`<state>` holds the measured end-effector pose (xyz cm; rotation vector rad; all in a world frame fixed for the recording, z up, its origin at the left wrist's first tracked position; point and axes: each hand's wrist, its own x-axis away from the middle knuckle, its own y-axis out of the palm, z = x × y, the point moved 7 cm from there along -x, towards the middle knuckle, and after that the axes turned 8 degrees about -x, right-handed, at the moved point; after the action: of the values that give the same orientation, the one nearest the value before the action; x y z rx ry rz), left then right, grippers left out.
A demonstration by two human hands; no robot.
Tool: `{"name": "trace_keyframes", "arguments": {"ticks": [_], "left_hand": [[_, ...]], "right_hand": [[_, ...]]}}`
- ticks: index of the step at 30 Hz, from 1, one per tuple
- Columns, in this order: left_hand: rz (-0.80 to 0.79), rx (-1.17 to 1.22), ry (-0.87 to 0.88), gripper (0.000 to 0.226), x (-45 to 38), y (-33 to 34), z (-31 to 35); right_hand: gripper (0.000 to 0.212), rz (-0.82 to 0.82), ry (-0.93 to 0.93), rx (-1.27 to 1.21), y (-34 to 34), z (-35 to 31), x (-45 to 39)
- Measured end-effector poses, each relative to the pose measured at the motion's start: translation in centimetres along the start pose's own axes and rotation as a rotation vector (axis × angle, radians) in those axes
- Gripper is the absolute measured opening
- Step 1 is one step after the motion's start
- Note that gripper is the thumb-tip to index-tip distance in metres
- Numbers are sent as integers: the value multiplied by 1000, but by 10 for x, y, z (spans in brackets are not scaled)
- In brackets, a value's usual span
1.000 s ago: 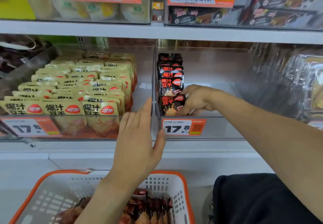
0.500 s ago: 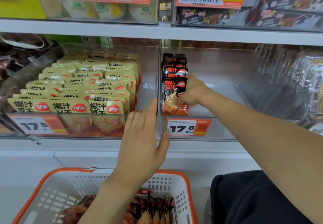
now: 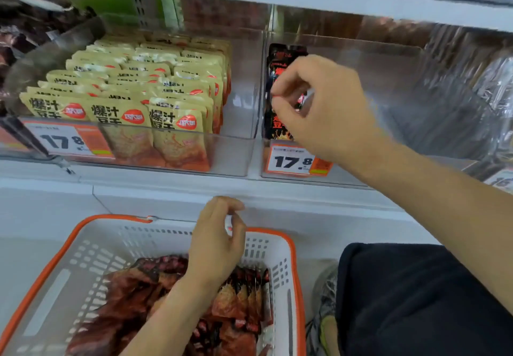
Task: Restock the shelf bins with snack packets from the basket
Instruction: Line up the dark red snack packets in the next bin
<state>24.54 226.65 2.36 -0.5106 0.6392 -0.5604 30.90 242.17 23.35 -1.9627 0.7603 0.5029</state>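
Nearest: white basket w/ orange rim (image 3: 83, 226) sits low, just below the shelf edge. Inside, a loose heap of dark red snack packets (image 3: 133, 294), mostly lying flat or slanted, some on the R side standing on edge in a row w/ long axis running front-to-back.

Left hand (image 3: 215, 247) hovers above the basket's far R part, right over that heap. Fingers loosely curled, thumb and forefinger tips close together, nothing visibly held; counts as relaxed, empty. Packets lie directly below and slightly toward the person from it, so a short drop down gets the next one. This hand is clearly the nearer one to the stock.

Further up: right hand (image 3: 319, 106) is at the front L corner of the clear right bin (image 3: 388, 58), over the price tag (image 3: 297, 161). Fingers curled, tips at the top edge of the front black-red packet (image 3: 277, 128) in a short row standing upright along the bin's L wall. Whether it pinches that packet or only touches it: can't tell, motion blur. Rest of that bin is bare, so lots of room to the R of the row.

Beside it on the L, the left bin (image 3: 238, 150) holds rows of yellow packets (image 3: 133, 89), nearly full.

Judgement: the next pick belongs to the left hand; packets then go up and R, long axis vertical, beside the black row.
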Motion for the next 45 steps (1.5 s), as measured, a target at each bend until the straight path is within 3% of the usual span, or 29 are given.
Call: {"name": "trace_keyframes", "arguments": {"ticks": [3, 5, 8, 12, 16, 20, 26, 29, 31, 34, 38, 42, 45], "left_hand": [[-366, -212, -186, 16, 47, 53, -71], [-591, -370, -260, 28, 90, 76, -110], [-740, -434, -355, 44, 144, 86, -143], [-865, -570, -266, 57, 178, 93, -154], [-881, -579, -281, 56, 182, 96, -156], [-856, -543, -315, 49, 183, 96, -158], [-779, -478, -411, 35, 178, 98, -161], [-577, -254, -630, 24, 163, 89, -160], [-582, -67, -853, 33, 161, 90, -163], [-583, 13, -1013, 37, 160, 83, -168], [-633, 174, -978, 16, 146, 70, -168], [-793, 387, -794, 11, 107, 48, -137], [-833, 379, -633, 29, 68, 24, -98]], "right_hand": [[7, -254, -101, -127, 53, -33, 48], [11, -546, 8, -92, 110, -20, 94], [15, -917, 282, 27, 185, 28, 180], [22, -1098, 569, 88, 233, 75, 266], [31, -1028, 811, 87, 264, 97, 318], [39, -893, 890, 158, 286, 101, 346], [8, -735, 917, 186, 288, 104, 360], [21, -602, 947, -1, 286, 98, 349], [32, -564, 913, -190, 286, 85, 341], [20, -558, 823, -306, 281, 60, 337], [13, -641, 837, -333, 268, 59, 322], [48, -420, 876, -247, 224, 81, 264], [64, -589, 775, -224, 192, 71, 215]]}}
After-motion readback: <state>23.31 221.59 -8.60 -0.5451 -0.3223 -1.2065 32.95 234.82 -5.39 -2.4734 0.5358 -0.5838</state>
